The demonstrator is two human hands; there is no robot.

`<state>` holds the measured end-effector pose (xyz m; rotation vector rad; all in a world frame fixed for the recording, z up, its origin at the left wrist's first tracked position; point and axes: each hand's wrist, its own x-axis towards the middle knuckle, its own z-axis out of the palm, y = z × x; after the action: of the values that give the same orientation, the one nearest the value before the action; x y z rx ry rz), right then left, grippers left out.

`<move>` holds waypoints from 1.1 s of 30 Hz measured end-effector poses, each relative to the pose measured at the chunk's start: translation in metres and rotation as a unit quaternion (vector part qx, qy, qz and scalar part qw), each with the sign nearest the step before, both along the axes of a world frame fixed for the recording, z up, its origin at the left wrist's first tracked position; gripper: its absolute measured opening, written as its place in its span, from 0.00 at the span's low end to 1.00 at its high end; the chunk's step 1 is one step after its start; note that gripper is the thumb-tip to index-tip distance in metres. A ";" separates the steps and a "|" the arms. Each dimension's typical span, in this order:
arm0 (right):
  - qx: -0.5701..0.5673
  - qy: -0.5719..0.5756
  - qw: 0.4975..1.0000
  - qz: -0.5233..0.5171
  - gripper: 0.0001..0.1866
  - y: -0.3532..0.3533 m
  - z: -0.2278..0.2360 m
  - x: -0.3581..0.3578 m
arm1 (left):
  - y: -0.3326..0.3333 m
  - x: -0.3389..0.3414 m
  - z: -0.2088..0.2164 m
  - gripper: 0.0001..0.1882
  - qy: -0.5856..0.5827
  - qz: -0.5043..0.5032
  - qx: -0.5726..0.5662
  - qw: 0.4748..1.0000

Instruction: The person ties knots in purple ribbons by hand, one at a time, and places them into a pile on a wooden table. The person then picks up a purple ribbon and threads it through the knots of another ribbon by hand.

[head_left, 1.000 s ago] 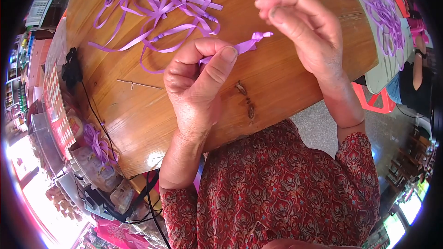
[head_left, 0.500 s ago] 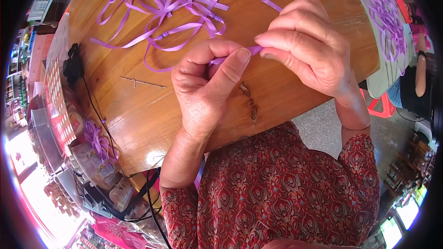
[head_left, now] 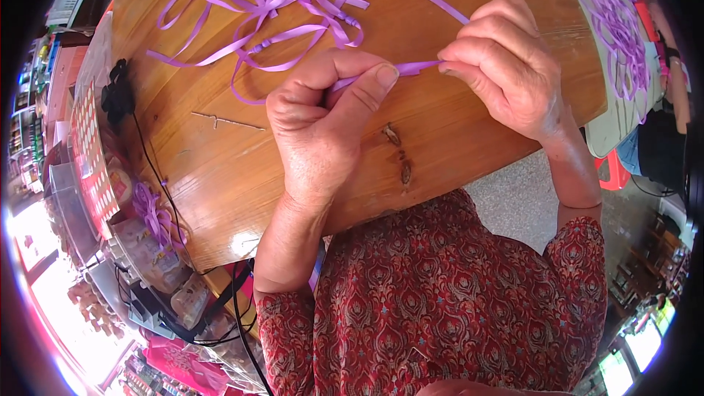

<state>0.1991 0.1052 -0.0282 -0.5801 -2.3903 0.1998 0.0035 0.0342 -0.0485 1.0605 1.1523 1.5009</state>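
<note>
A purple ribbon (head_left: 420, 68) stretches above the table (head_left: 477, 128). The left hand (head_left: 319, 121) pinches it between thumb and curled forefinger; the right hand (head_left: 510, 66) pinches its other side, fingers bent inward. No finished knot shows on it, though fingers hide parts. Beyond, ribbons in the pile (head_left: 268, 0) already carry darker wraps (head_left: 261, 45).

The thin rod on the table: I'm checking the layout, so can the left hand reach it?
Probably yes: the thin rod lies just left of the left hand with nothing on top, though that hand pinches purple ribbon.
</note>
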 end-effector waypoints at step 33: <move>-0.150 -0.095 0.984 -0.002 0.11 0.004 0.005 0.006 | -0.022 -0.085 0.034 0.10 -0.416 -0.016 0.172 0.893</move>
<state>0.2052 0.1091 -0.0228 -0.7711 -2.5618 0.5320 -0.0817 0.0125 -0.0141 0.5202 0.2678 1.8931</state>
